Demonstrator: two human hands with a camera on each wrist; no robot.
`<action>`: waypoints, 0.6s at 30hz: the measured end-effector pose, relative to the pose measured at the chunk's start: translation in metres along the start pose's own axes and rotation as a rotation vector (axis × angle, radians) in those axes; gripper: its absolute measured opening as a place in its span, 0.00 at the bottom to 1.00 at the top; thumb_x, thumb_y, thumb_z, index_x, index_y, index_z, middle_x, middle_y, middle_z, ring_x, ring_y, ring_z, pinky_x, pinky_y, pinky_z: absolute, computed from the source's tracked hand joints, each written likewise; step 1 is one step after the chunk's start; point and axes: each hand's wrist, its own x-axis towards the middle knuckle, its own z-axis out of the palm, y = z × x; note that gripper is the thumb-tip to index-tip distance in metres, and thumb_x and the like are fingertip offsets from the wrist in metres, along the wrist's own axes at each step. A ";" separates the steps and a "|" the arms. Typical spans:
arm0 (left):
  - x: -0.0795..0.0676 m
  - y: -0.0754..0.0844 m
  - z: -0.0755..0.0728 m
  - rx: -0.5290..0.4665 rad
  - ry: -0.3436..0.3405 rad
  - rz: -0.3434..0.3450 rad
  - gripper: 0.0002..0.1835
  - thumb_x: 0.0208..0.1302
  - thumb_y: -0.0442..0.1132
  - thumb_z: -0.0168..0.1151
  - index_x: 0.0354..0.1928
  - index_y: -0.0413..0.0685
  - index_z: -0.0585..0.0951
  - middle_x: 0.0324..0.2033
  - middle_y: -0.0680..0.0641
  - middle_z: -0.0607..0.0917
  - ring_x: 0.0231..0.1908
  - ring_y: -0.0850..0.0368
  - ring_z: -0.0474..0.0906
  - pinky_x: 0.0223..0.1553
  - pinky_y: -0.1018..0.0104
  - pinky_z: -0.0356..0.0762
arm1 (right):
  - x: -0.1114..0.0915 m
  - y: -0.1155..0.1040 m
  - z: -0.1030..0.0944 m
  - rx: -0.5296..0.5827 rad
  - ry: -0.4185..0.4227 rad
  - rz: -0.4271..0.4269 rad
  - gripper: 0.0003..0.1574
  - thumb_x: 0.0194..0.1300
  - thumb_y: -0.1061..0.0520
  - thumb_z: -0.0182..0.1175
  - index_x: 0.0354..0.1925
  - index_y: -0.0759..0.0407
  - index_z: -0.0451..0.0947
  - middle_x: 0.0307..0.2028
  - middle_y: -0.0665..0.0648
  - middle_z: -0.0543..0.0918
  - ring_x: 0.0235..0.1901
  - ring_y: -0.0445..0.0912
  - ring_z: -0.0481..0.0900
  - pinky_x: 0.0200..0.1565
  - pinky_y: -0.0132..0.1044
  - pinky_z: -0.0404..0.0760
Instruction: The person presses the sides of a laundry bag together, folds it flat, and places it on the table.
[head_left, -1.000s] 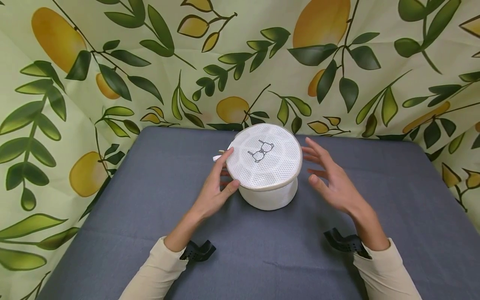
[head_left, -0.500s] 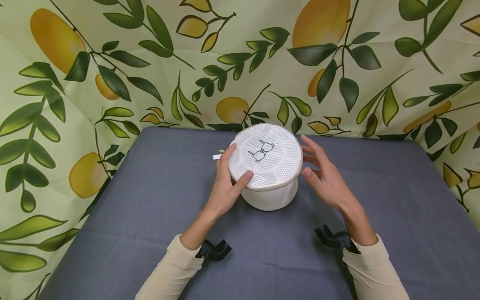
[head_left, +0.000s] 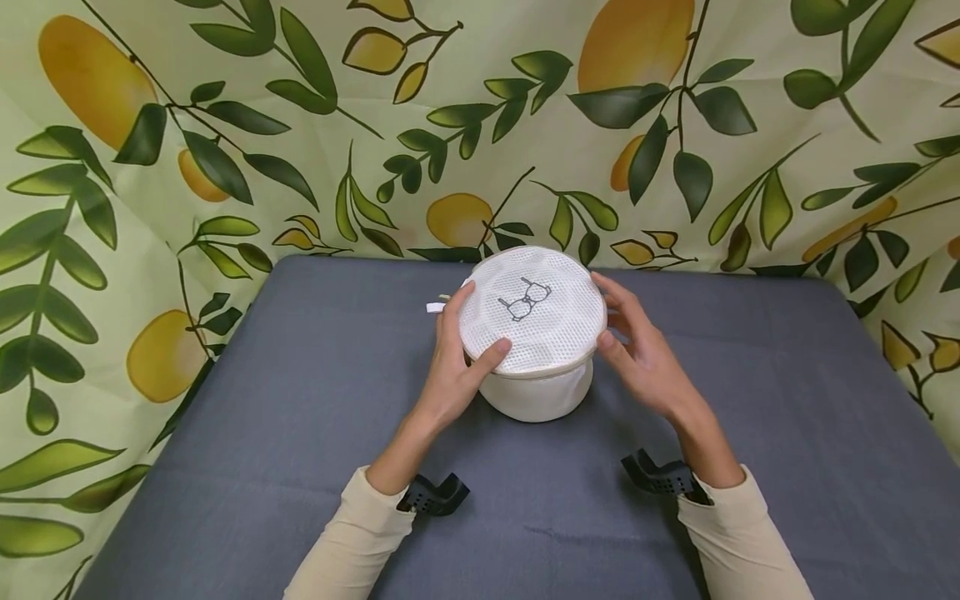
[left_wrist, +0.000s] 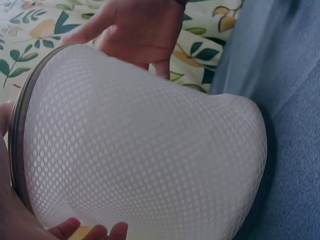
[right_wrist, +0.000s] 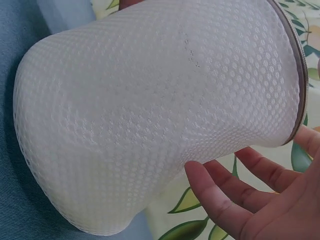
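A round white mesh laundry bag (head_left: 534, 310) stands upright on the grey-blue covered table, its lid rimmed by a beige zip and stitched with a dark bra-shaped outline. My left hand (head_left: 459, 358) grips its left side, thumb over the lid's edge and fingers down the wall; in the left wrist view the fingertips (left_wrist: 100, 231) show beside the mesh. On the opposite side, my right hand (head_left: 647, 357) has its thumb and index finger right at the rim. Its fingers (right_wrist: 220, 192) spread loosely along the mesh wall in the right wrist view. The bag's inside is hidden.
A small white tag (head_left: 435, 308) sticks out at the bag's left. Behind the table (head_left: 337, 333) hangs a cloth (head_left: 315, 167) printed with fruit and leaves. Black camera mounts (head_left: 435, 495) sit on both wrists, low over the table.
My left hand has slid right and brought its thumb onto the lid. The right hand has moved left, from apart to the bag's rim. The bag has barely shifted.
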 end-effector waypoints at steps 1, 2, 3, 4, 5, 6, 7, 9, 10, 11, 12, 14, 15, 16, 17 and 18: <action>0.000 0.000 -0.001 0.002 -0.006 0.001 0.50 0.54 0.73 0.56 0.73 0.58 0.52 0.65 0.43 0.57 0.63 0.55 0.57 0.63 0.53 0.54 | 0.000 0.000 0.001 0.005 -0.004 -0.005 0.38 0.72 0.42 0.49 0.74 0.44 0.50 0.64 0.58 0.62 0.62 0.56 0.66 0.48 0.38 0.75; 0.000 0.000 -0.001 0.004 -0.012 0.003 0.50 0.54 0.73 0.56 0.73 0.57 0.53 0.65 0.43 0.57 0.63 0.54 0.57 0.62 0.53 0.55 | 0.000 -0.001 0.001 0.014 -0.010 -0.009 0.38 0.72 0.43 0.49 0.74 0.44 0.50 0.66 0.57 0.61 0.63 0.55 0.65 0.48 0.34 0.75; 0.000 0.001 -0.002 0.006 -0.019 0.006 0.50 0.54 0.73 0.56 0.73 0.58 0.53 0.65 0.43 0.57 0.63 0.54 0.57 0.62 0.53 0.55 | 0.000 -0.001 0.002 0.026 -0.015 -0.012 0.38 0.72 0.43 0.50 0.74 0.44 0.50 0.68 0.56 0.59 0.63 0.55 0.64 0.48 0.32 0.74; 0.000 0.001 -0.002 0.006 -0.026 0.007 0.50 0.54 0.73 0.56 0.73 0.58 0.53 0.65 0.43 0.57 0.63 0.54 0.56 0.62 0.53 0.55 | 0.000 -0.002 0.003 0.037 -0.019 -0.016 0.38 0.72 0.44 0.50 0.74 0.45 0.50 0.69 0.55 0.57 0.63 0.56 0.64 0.48 0.31 0.74; 0.000 0.001 -0.002 0.005 -0.033 0.008 0.50 0.54 0.73 0.57 0.73 0.58 0.53 0.65 0.43 0.56 0.63 0.55 0.56 0.62 0.54 0.55 | 0.000 -0.002 0.003 0.046 -0.021 -0.019 0.38 0.72 0.45 0.50 0.74 0.45 0.50 0.70 0.54 0.55 0.64 0.56 0.63 0.48 0.31 0.74; 0.001 0.002 -0.002 0.006 -0.040 0.010 0.50 0.54 0.72 0.57 0.73 0.59 0.53 0.65 0.44 0.56 0.63 0.55 0.56 0.63 0.54 0.55 | 0.000 -0.002 0.003 0.051 -0.020 -0.019 0.37 0.72 0.46 0.50 0.74 0.46 0.51 0.71 0.54 0.54 0.64 0.56 0.63 0.48 0.31 0.74; 0.001 0.002 -0.002 0.007 -0.047 0.011 0.50 0.54 0.72 0.57 0.73 0.59 0.53 0.66 0.44 0.56 0.64 0.55 0.56 0.63 0.54 0.55 | 0.000 -0.003 0.003 0.055 -0.018 -0.018 0.37 0.72 0.48 0.51 0.74 0.46 0.51 0.71 0.54 0.54 0.64 0.56 0.63 0.48 0.31 0.74; 0.001 0.002 -0.003 0.004 -0.061 0.010 0.50 0.54 0.72 0.58 0.73 0.60 0.53 0.66 0.44 0.56 0.64 0.55 0.56 0.63 0.53 0.54 | 0.000 -0.003 0.004 0.059 -0.015 -0.009 0.36 0.73 0.52 0.51 0.74 0.46 0.52 0.71 0.54 0.54 0.64 0.57 0.63 0.48 0.31 0.74; 0.002 0.003 -0.003 0.004 -0.066 0.006 0.50 0.53 0.72 0.58 0.73 0.61 0.53 0.66 0.44 0.56 0.64 0.55 0.56 0.63 0.53 0.54 | 0.000 -0.003 0.005 0.059 -0.015 -0.004 0.36 0.72 0.54 0.51 0.74 0.46 0.52 0.71 0.54 0.54 0.64 0.58 0.63 0.48 0.31 0.74; 0.002 0.003 -0.004 0.003 -0.073 0.002 0.50 0.52 0.72 0.59 0.73 0.61 0.53 0.66 0.44 0.56 0.64 0.55 0.56 0.63 0.53 0.54 | 0.000 -0.003 0.005 0.061 -0.016 0.003 0.36 0.72 0.57 0.51 0.74 0.47 0.52 0.71 0.54 0.53 0.64 0.58 0.62 0.49 0.30 0.73; 0.002 0.003 -0.005 0.002 -0.079 -0.003 0.51 0.51 0.71 0.60 0.73 0.61 0.53 0.66 0.44 0.56 0.63 0.55 0.57 0.63 0.53 0.55 | 0.000 -0.003 0.006 0.064 -0.016 0.010 0.36 0.72 0.59 0.51 0.73 0.47 0.52 0.71 0.54 0.52 0.64 0.58 0.61 0.49 0.31 0.73; 0.002 0.003 -0.006 -0.002 -0.091 -0.016 0.51 0.50 0.70 0.62 0.73 0.62 0.54 0.65 0.44 0.57 0.62 0.54 0.57 0.62 0.52 0.55 | 0.000 -0.003 0.009 0.068 -0.022 0.022 0.37 0.71 0.62 0.51 0.73 0.47 0.52 0.71 0.53 0.51 0.64 0.57 0.61 0.49 0.30 0.73; 0.002 0.003 -0.007 -0.004 -0.096 -0.024 0.52 0.48 0.70 0.64 0.73 0.62 0.54 0.64 0.44 0.58 0.61 0.54 0.58 0.62 0.52 0.55 | 0.000 -0.003 0.011 0.072 -0.027 0.025 0.37 0.70 0.62 0.51 0.73 0.48 0.52 0.72 0.53 0.51 0.65 0.56 0.60 0.49 0.31 0.74; 0.002 0.003 -0.007 -0.007 -0.104 -0.030 0.52 0.48 0.68 0.65 0.73 0.62 0.54 0.64 0.44 0.58 0.61 0.54 0.58 0.62 0.52 0.55 | 0.000 -0.003 0.012 0.081 -0.030 0.025 0.38 0.70 0.63 0.51 0.73 0.48 0.53 0.72 0.53 0.50 0.65 0.55 0.59 0.50 0.31 0.73; 0.002 0.003 -0.007 -0.013 -0.111 -0.034 0.52 0.47 0.66 0.67 0.73 0.63 0.54 0.64 0.44 0.58 0.61 0.54 0.58 0.62 0.52 0.55 | 0.000 -0.003 0.013 0.092 -0.032 0.025 0.38 0.70 0.64 0.51 0.73 0.49 0.53 0.72 0.53 0.50 0.65 0.54 0.58 0.50 0.30 0.73; 0.002 0.003 -0.007 -0.018 -0.117 -0.040 0.52 0.47 0.65 0.69 0.73 0.63 0.55 0.64 0.44 0.58 0.61 0.54 0.58 0.62 0.52 0.55 | 0.001 -0.003 0.014 0.102 -0.035 0.023 0.38 0.69 0.65 0.51 0.73 0.50 0.53 0.71 0.54 0.50 0.66 0.53 0.57 0.51 0.30 0.72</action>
